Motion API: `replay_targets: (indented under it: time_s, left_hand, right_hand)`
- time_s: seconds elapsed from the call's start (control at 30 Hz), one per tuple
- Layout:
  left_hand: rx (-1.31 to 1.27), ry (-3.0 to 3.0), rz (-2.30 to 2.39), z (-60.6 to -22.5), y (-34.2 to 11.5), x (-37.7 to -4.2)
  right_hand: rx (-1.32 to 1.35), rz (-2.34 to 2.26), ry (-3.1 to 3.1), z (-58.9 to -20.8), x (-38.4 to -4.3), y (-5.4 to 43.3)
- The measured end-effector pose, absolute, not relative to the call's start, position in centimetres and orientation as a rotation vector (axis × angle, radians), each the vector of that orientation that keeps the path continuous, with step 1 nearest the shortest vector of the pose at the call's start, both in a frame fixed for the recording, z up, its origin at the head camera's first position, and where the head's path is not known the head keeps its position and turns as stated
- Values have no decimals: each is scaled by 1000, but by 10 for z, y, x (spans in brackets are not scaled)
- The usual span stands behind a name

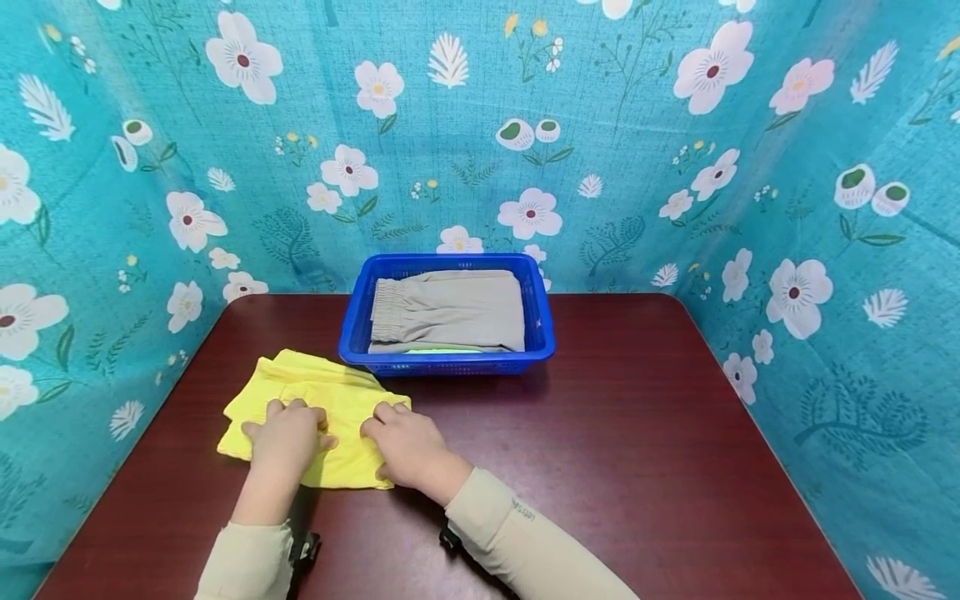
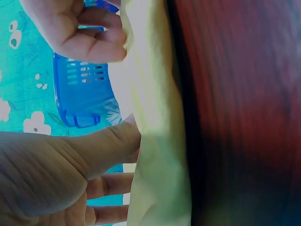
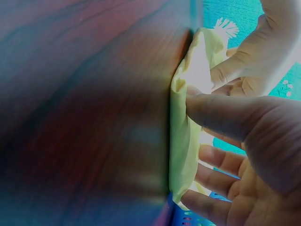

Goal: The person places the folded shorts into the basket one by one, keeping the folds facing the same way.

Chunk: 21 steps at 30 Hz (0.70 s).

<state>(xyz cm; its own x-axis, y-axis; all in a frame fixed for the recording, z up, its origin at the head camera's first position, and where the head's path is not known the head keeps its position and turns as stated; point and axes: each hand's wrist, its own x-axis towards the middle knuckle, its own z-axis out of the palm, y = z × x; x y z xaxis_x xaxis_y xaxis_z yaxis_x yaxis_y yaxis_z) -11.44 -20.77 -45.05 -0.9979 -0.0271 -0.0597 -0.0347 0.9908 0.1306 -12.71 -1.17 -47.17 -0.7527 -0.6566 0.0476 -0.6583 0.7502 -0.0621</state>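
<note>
A bright yellow folded garment [image 1: 337,396] lies on the table left of the middle, with its layers uneven at the left end. My left hand [image 1: 288,437] rests on its near middle part; in the left wrist view the thumb [image 2: 106,146] and fingers are mostly straight against the cloth. At the garment's right end is my right hand [image 1: 408,446]. Its fingers are spread and touch the cloth in the right wrist view, with the thumb [image 3: 221,110] along the near edge. Which kind of garment it is cannot be told.
Behind the garment stands a blue plastic basket [image 1: 543,337] holding folded grey pants [image 1: 457,308] with a gathered waistband. A bright green edge [image 1: 442,351] shows under them. The dark red-brown table [image 1: 637,467] extends to the right. A teal floral curtain [image 1: 465,150] encloses the back and sides.
</note>
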Motion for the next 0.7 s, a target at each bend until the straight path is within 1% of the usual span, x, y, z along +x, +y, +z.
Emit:
replay_targets:
  time_s: [0.37,0.7]
  left_hand:
    - [-28,3077,135,-452,-191,-111]
    - [27,3142,113,-456,-187,-108]
  right_hand:
    - [1128,176,-2958,-470,-131,5]
    - [1198,287,-2907,-472,-134,20]
